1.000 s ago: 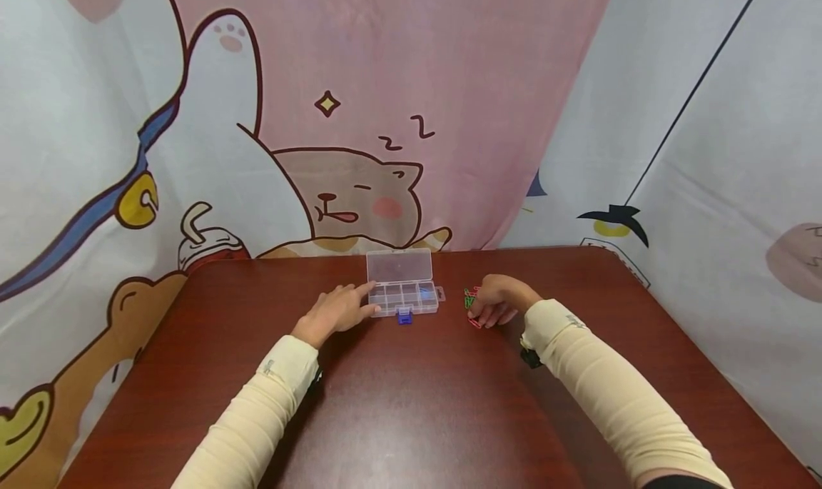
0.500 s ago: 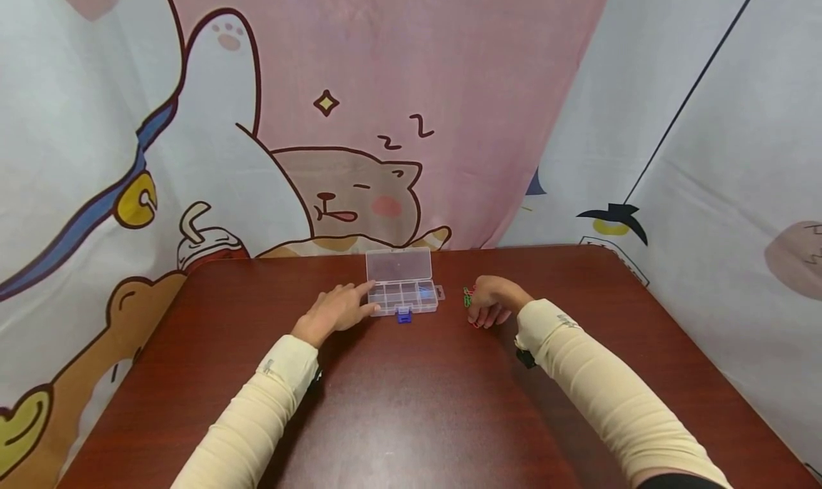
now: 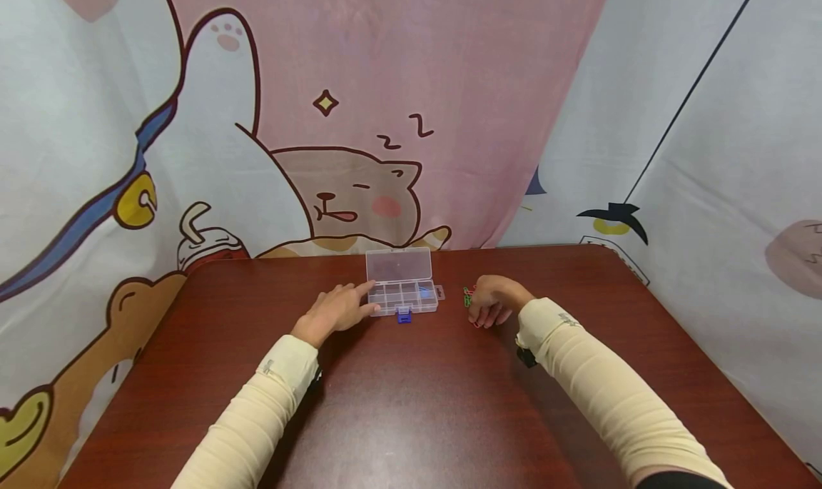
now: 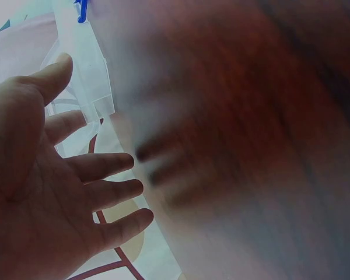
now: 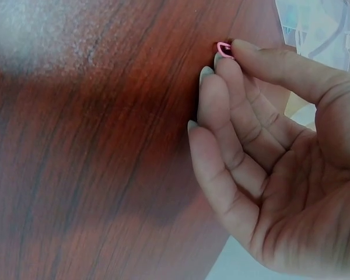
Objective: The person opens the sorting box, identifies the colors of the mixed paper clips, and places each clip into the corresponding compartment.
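Observation:
A clear plastic compartment box (image 3: 387, 305) with a blue latch (image 3: 404, 317) stands on the table, its lid (image 3: 399, 266) raised at the back. My left hand (image 3: 335, 310) touches the box's left side with thumb and index finger; in the left wrist view the fingers are straight and spread. To the right of the box, my right hand (image 3: 496, 302) is low over the tabletop. Between its thumb and index fingertip it pinches a pink paper clip (image 5: 223, 51). Green paper clips (image 3: 467, 300) and some red ones lie beside that hand, partly hidden by it.
The dark red-brown wooden table (image 3: 385, 403) reaches back to a cartoon-printed cloth (image 3: 481, 118) hanging close behind the box. A small hanging tab (image 3: 439, 293) juts from the box's right end, between it and the paper clips.
My right hand has shifted very slightly left and covers more of the red paper clip that showed below its fingers. The left hand and the box have stayed in place.

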The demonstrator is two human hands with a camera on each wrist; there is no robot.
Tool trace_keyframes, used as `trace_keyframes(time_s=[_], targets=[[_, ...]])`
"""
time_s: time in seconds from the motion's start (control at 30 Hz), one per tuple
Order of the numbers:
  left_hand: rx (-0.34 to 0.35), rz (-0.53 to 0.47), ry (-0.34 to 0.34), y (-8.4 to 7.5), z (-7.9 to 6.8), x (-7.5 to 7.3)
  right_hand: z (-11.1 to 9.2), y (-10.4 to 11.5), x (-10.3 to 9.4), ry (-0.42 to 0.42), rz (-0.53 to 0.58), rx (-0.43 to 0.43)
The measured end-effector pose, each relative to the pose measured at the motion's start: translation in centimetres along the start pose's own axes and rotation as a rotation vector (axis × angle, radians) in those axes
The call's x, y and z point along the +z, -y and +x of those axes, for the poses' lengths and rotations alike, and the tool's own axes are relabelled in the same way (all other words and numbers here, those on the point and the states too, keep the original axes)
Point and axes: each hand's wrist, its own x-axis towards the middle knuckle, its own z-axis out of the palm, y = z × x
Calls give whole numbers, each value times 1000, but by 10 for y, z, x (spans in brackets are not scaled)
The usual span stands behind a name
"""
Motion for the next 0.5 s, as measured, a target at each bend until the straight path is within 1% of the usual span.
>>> trace_keyframes(time_s=[0.37,0.5], targets=[[6,-3,-3,0,-1,0,-1,-2,-3,27,20,-8],[4,-3,-2,-1,0,-1,2,-1,-8,45,59,1]])
